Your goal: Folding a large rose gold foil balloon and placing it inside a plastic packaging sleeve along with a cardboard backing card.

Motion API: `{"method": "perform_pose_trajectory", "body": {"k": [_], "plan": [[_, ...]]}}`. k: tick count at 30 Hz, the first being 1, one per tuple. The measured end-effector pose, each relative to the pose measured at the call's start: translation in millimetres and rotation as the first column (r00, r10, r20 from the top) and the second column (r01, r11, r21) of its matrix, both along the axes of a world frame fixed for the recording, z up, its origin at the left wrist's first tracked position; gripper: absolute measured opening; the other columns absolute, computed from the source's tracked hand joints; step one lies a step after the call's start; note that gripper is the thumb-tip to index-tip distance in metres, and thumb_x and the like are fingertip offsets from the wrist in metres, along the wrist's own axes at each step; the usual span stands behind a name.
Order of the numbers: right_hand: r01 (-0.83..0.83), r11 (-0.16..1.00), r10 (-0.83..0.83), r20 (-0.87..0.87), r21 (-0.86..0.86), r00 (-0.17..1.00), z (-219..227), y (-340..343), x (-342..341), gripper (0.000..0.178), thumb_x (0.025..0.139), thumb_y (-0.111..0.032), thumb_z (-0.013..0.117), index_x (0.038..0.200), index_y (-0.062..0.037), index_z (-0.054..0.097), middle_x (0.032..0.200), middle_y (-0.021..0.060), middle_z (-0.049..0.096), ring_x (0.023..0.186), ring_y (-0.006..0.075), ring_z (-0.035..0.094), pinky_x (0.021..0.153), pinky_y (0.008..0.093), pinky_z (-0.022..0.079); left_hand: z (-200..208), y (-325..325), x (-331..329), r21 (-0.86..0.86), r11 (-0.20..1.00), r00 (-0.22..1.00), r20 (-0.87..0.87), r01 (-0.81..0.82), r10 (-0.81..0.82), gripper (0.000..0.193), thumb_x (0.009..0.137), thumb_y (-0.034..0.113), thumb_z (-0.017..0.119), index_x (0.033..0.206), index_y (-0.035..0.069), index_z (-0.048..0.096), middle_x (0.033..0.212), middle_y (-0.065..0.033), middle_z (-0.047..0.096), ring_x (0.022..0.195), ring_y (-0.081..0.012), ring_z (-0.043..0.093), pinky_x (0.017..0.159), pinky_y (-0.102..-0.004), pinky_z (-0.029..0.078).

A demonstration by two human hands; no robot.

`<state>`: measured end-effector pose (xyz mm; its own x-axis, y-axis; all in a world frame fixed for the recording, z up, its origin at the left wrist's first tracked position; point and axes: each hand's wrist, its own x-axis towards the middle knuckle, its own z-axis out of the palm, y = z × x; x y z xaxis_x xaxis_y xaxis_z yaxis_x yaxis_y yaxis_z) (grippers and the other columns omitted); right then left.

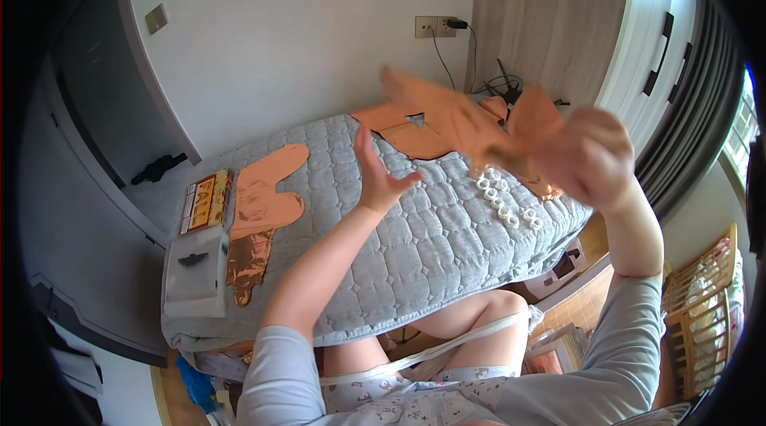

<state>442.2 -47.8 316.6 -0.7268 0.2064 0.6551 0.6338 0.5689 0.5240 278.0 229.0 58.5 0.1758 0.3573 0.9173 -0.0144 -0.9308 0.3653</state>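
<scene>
The right hand (592, 156) and the rose-gold foil balloon (471, 124) it is gripping are smearing into motion blur, so the fingers' hold and the balloon's shape are not showing clearly, and the blurred balloon is covering part of the flat foil pieces (403, 132) lying behind it on the grey quilted bed (431, 242). The small white rings (504, 204) are looking too tiny to identify. The printed packet (206, 201) is appearing too small to make out, and the wooden crib (702, 306) is being cut off at the right rim.

2 hands (379, 179); 1 foil balloon (463, 119) aloft.
</scene>
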Motion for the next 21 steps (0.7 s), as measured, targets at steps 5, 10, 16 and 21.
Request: {"method": "perform_pose_trajectory", "body": {"k": [5, 10, 16, 21], "plan": [[-0.288, 0.866, 0.233, -0.181, -0.408, 0.956, 1.7, -63.7, -43.3, 0.009, 0.083, -0.02, 0.077, 0.085, -0.0141, 0.07, 0.058, -0.0041, 0.057, 0.046, 0.0137, 0.055, 0.047, 0.0306, 0.037, 68.1, -97.2, -80.5, 0.351, 0.919, 0.963, -0.126, -0.181, 0.238, 0.107, 0.072, 0.065, 0.084, 0.152, 0.007, 0.042, 0.162, -0.0244, 0.024, 0.149, -0.0395, 0.027, 0.121, -0.054, 0.021], [-0.466, 0.845, 0.234, -0.601, -0.262, 0.764, 6.2, -57.8, -40.0, 0.018, 0.094, -0.021, 0.072, 0.09, -0.0048, 0.064, 0.058, -0.0039, 0.053, 0.039, 0.0101, 0.044, 0.044, 0.0285, 0.037, 63.7, -153.4, -135.3, 0.176, 0.873, 0.754, -0.597, 0.456, -0.273, 0.088, 0.071, 0.051, 0.09, 0.139, 0.009, 0.052, 0.161, -0.0255, 0.03, 0.146, -0.0371, 0.037, 0.117, -0.05, 0.029], [-0.695, 0.519, -0.105, -0.844, -0.497, 0.526, 16.7, 18.3, -38.7, 0.011, 0.1, -0.012, 0.066, 0.103, -0.002, 0.063, 0.087, 0.0006, 0.06, 0.057, 0.0007, 0.047, 0.048, 0.0174, 0.035, 44.9, -206.8, -151.8, -0.025, 0.998, 0.913, -0.404, 0.053, -0.058, 0.097, 0.077, 0.011, 0.089, 0.149, 0.007, 0.023, 0.134, -0.023, 0.061, 0.123, -0.0295, 0.06, 0.103, -0.0459, 0.046], [-0.689, 0.349, -0.236, -0.771, -0.635, 0.591, -30.5, 129.4, -14.2, 0.019, 0.099, -0.014, 0.069, 0.113, -0.0018, 0.064, 0.096, 0.0009, 0.067, 0.088, 0.0052, 0.064, 0.079, 0.0211, 0.052, 13.4, -166.8, -176.0, -0.621, 0.747, 0.933, -0.071, 0.236, -0.353, 0.068, 0.097, 0.001, 0.066, 0.152, 0.007, 0.028, 0.097, -0.0079, 0.07, 0.081, -0.0107, 0.065, 0.071, -0.0247, 0.05]]}}
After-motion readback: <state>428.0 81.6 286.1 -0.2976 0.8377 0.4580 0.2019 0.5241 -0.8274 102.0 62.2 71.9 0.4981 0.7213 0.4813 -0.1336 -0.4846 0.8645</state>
